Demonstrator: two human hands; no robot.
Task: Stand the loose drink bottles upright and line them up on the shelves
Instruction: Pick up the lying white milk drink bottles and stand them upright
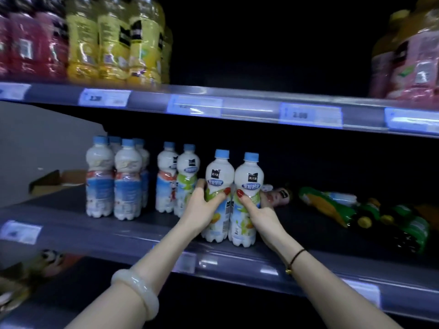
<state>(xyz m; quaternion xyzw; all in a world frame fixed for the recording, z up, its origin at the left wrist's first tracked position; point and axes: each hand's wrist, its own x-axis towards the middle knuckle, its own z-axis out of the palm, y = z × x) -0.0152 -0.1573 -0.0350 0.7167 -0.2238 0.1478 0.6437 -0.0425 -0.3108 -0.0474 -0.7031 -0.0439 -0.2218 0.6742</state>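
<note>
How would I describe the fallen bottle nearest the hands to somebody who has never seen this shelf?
Find the middle shelf, where white blue-capped bottles stand. Just behind and right of the right hand, a pink bottle lies on its side. Its pale pink label with a black mark sets it apart from the green fallen bottles further right.

Drinks aisle of a shop, as I saw it through the head camera: dark metal shelves (pixel 59 210) ran the width of the view, each front edge fitted with a clear rail holding printed price tags (pixel 310 115), one reading 2.00. Red and yellow juice bottles (pixel 114 43) stood packed together on the upper level. Below them were rows of identical white drink bottles (pixel 128 179) with blue caps, and green-wrapped bottles (pixel 332 207) lay on their sides further right.
</note>
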